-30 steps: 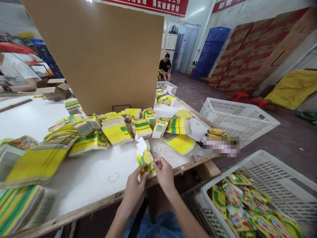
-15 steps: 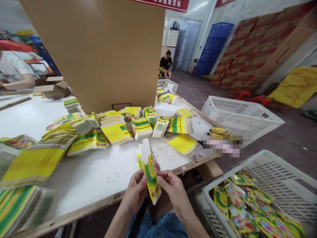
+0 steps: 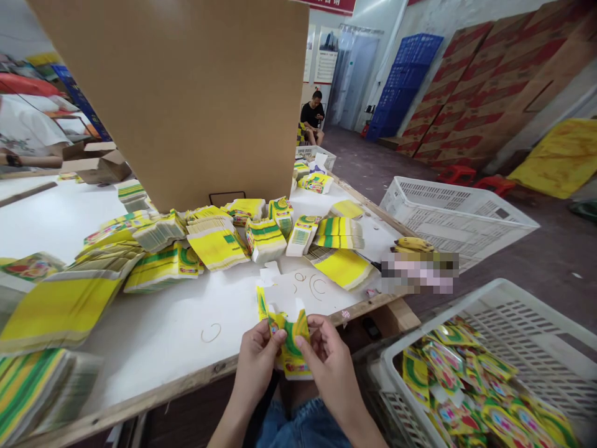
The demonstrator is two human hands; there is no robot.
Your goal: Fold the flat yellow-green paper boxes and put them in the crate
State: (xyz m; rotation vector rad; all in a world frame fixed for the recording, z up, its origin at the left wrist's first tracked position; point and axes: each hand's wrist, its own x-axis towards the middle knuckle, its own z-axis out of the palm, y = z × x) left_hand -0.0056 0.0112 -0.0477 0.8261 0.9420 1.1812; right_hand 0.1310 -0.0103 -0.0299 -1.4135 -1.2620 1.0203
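Just past the table's front edge, a small yellow-and-green printed carton [image 3: 293, 351] is held up between both hands. My left hand [image 3: 259, 358] pinches its left side, thumb in front. On its right side, my right hand [image 3: 329, 354] grips with thumb and fingers. White flaps stick up at the carton's top. Behind my left fingers a further yellow printed piece [image 3: 262, 303] shows in part; whether it is joined to the carton I cannot tell. Farther back on the table lie stacks of flat yellow cartons [image 3: 218, 244].
Left stands another stack of flat cartons [image 3: 41, 386]. A white crate [image 3: 501, 311] holding several printed packs is at my right, a second white crate [image 3: 461, 214] behind it. Rubber bands [image 3: 211, 333] lie on the white table [image 3: 163, 336]. A tall brown cardboard panel [image 3: 186, 106] blocks the view ahead.
The carton, slanted and narrow before, is now turned broad side toward me, with its top flaps apart. My right hand has shifted up its right side.
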